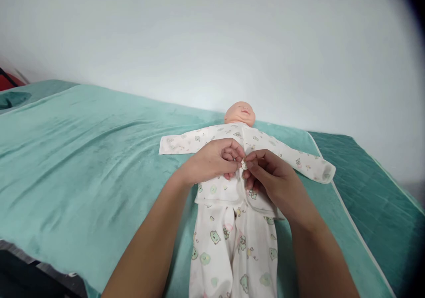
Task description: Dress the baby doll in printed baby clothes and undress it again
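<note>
One doll (pixel 234 196) lengthwise, head (pixel 240 113) toward wall (pixel 199 45)

Doll head (pixel 240 114): smooth plastic by its look, softly shiny
Jacket (pixel 217 191): thin matt cloth, printed
Trousers (pixel 214 251): matt printed cloth, softly creased
Blanket (pixel 99 156): plush cloth, velvety, rippled
Quilted cover (pixel 375 196): stitched cloth, faint sheen
Wall (pixel 199 45): smooth, mostly matt

Light soft, moderately bright; lamp itself out of view. Wall (pixel 199 45) brightest in middle, above doll head (pixel 239 113), turning greyer toward sides. Soft dim shade on blanket (pixel 83 156) beside trousers (pixel 255 245). Lower left corner quite dark. Right edge has black, blurred rim, heavy at upper corner. Left hand (pixel 214 158) and right hand (pixel 280 176) recognisable, small details between them slightly soft.
</note>
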{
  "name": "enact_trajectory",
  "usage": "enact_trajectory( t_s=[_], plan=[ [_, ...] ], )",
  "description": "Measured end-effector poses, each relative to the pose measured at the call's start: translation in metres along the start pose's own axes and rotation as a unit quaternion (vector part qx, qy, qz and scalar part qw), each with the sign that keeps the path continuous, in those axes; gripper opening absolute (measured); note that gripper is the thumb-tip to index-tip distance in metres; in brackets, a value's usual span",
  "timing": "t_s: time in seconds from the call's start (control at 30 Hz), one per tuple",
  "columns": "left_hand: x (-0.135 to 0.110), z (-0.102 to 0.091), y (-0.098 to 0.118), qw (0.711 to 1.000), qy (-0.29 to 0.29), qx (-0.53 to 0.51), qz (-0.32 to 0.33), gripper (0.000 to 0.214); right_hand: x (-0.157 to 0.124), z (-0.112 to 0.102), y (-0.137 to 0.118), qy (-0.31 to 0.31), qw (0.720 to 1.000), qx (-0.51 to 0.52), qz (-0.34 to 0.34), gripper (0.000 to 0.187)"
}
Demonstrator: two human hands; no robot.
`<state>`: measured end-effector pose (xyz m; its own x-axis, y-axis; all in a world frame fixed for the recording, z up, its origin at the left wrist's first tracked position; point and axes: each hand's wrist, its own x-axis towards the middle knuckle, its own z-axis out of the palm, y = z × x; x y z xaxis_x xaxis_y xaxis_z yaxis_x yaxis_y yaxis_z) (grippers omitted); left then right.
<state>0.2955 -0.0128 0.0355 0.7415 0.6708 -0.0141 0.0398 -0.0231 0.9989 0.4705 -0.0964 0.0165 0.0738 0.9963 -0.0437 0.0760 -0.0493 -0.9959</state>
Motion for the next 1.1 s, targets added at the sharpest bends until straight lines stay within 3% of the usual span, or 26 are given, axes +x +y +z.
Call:
enact_trajectory(
  t_s=[0.87,0.97,1.1],
  plan=[
    [-0.004,-0.004,0.002,0.998,-0.053,0.028,-0.013,0.014,0.001,0.003,-0.002,-0.004,1.000,0.013,0.008,0.017],
    [-0.001,-0.002,-0.003,1.000,-0.002,0.017,0.020,0.013,0.001,0.002,-0.003,0.000,1.000,0.021,0.002,0.015],
    [0.005,0.003,-0.010,0.979,0.162,0.072,0.096,0.011,0.001,0.005,0.000,0.042,0.997,0.057,-0.026,0.013]
  ],
)
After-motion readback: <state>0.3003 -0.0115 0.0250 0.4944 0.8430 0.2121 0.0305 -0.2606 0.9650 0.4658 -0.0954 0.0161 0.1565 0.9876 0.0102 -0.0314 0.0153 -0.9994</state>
